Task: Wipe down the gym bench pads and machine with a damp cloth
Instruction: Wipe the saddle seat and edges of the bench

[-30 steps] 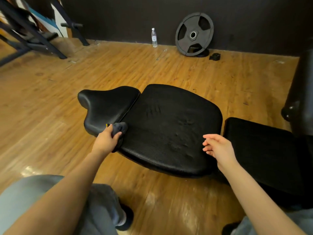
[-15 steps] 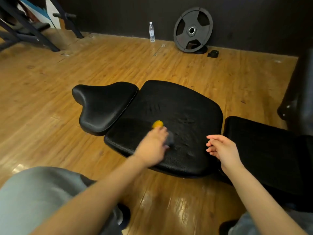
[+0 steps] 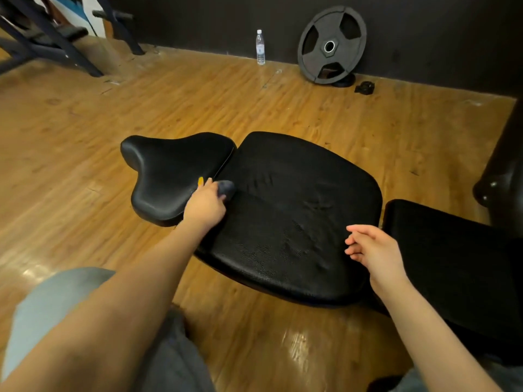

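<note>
Cloth [image 3: 226,187]: bunched dark, at the seam between seat pad [image 3: 172,174] and wide pad [image 3: 297,210].
Left hand [image 3: 205,203]: grip clenched round cloth, pressing to scrub.
Right hand [image 3: 373,247]: grip released, fingers loose over wide pad's edge, likely for balance.

Bench pads: 3, black – saddle-shaped pad [image 3: 172,171] left, wide pad [image 3: 297,210] centre, flat pad [image 3: 452,250] right.
Cloths: 1, dark cloth [image 3: 226,187] w/ yellow bit.
Hands: 2 – left hand [image 3: 205,205], right hand [image 3: 373,247].
Weight plates: 1, weight plate [image 3: 331,44] far wall.
Water bottles: 1, water bottle [image 3: 260,47] far.
</note>
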Demonstrator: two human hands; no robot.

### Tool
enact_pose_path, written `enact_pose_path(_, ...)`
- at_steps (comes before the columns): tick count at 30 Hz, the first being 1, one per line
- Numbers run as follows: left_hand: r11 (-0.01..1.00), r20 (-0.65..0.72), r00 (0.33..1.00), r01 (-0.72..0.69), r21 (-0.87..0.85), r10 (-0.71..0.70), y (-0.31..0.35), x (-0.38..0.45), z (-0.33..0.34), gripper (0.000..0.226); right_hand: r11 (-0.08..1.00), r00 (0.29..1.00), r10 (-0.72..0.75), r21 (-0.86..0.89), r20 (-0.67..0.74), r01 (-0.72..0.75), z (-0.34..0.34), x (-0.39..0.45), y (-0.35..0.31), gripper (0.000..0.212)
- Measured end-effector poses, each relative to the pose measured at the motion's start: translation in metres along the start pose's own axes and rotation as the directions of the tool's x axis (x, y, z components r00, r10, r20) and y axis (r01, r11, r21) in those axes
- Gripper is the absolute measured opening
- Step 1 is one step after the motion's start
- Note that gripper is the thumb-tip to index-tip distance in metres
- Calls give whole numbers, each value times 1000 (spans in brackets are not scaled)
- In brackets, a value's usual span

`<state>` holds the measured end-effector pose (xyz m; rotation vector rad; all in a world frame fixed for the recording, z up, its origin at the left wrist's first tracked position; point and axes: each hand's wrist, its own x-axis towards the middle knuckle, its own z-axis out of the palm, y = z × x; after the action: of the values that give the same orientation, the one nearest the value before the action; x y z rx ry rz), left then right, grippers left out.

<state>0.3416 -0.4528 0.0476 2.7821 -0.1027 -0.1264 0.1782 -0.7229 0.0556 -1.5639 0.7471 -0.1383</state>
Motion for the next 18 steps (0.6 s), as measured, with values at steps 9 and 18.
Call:
enact_pose_path(9, 824, 30, 824, -567, 19, 566, 89, -11, 48, 48, 986, 986, -129, -94, 105, 139, 23, 29, -24, 20)
enact_pose_path(18, 766, 77, 967, -143, -627, 243, 68, -19, -7, 18, 881, 771, -218, -220, 598, 419, 116, 24, -53, 104)
